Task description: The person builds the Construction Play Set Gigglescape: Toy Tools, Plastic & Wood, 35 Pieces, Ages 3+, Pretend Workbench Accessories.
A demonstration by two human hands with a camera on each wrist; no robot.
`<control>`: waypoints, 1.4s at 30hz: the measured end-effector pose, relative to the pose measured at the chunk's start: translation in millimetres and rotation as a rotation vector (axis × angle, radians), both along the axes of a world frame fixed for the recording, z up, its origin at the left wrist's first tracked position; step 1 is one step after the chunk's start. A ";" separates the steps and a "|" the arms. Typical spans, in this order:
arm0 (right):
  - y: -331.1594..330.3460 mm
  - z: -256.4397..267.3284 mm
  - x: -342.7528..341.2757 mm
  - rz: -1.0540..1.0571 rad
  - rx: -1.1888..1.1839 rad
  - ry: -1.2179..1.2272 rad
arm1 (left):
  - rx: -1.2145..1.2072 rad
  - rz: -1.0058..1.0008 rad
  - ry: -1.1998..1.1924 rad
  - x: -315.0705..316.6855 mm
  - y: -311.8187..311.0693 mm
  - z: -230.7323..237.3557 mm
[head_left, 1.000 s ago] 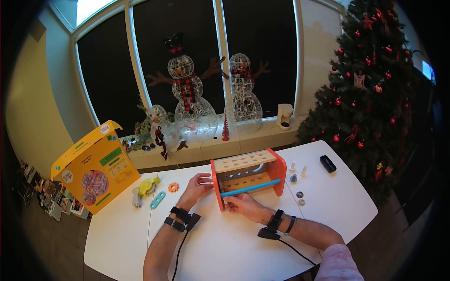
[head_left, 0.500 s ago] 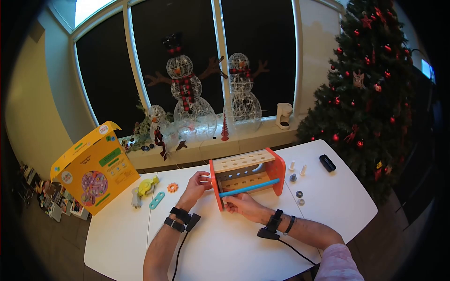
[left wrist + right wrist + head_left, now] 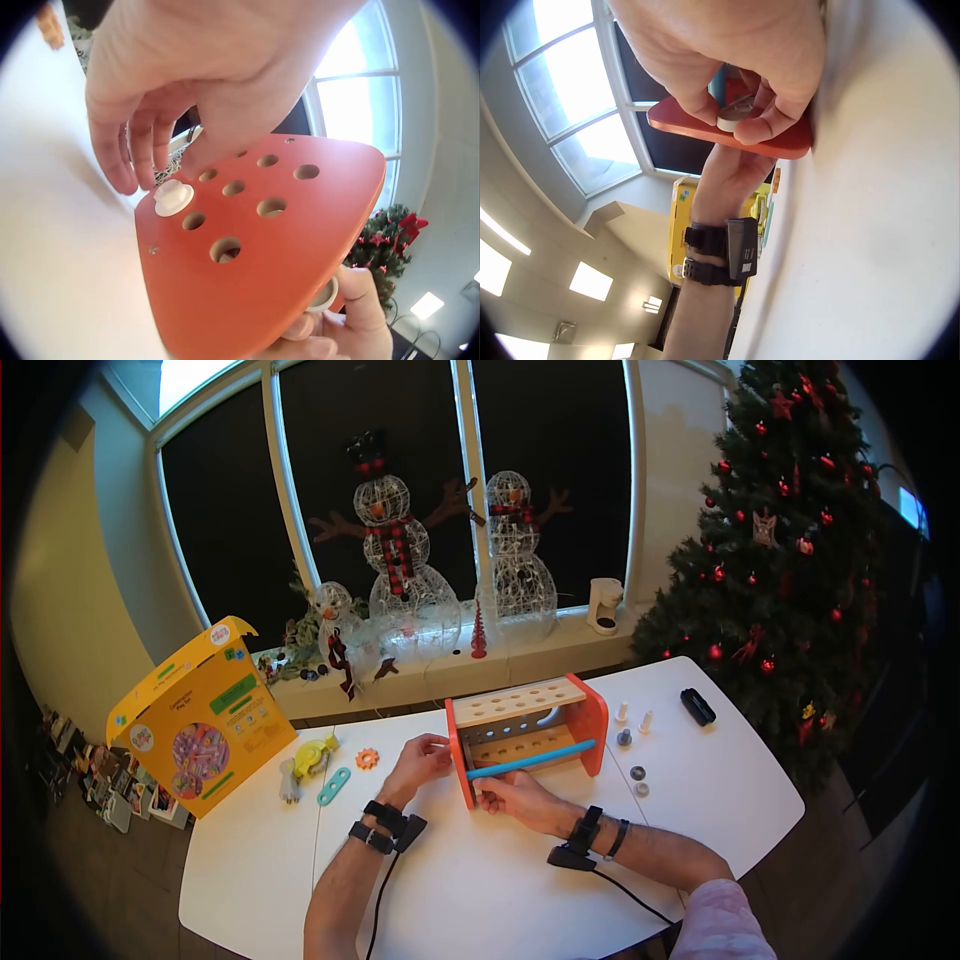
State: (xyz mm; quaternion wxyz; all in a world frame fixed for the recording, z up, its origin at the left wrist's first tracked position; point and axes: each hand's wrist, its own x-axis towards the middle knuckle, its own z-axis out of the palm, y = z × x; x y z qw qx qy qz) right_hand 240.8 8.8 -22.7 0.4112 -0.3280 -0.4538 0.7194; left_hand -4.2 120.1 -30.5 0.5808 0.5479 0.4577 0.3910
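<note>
A wooden toy workbench with red sides, a pale perforated top [image 3: 520,703] and a blue rod [image 3: 532,760] stands on the white table. My left hand [image 3: 416,766] is at its left red panel [image 3: 277,247], fingers loosely bent. In the left wrist view, a white bolt head [image 3: 172,197] sits in one of the panel's holes, just below the left thumb. My right hand [image 3: 526,800] reaches under the blue rod at the front. Its thumb and fingers pinch a small round greyish-white nut [image 3: 735,116] by the panel's inner side.
Left of the workbench lie an orange gear [image 3: 367,759], a teal strip [image 3: 334,786] and a yellow-green toy piece [image 3: 315,757], before a yellow box [image 3: 205,715]. White bolts [image 3: 646,722] and grey nuts [image 3: 641,789] stand on the right, with a black object [image 3: 698,707] farther off.
The left hand's fingers have drawn in slightly beside the red panel. The right hand stays in about the same place under the blue rod.
</note>
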 end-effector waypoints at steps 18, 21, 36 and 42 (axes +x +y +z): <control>-2.9 3.0 -1.1 0.011 -0.011 0.012 | 0.576 -0.102 0.663 -6.6 4.8 -3.7; -2.9 4.1 -1.1 0.013 -0.017 0.014 | 0.553 -0.084 0.794 0.6 -8.2 18.9; -38.1 21.9 21.6 0.050 -0.109 0.014 | 0.606 0.023 0.718 -7.8 -26.5 23.9; -81.3 44.6 54.7 0.127 -0.192 -0.095 | 0.762 0.119 0.578 -10.8 -43.3 51.9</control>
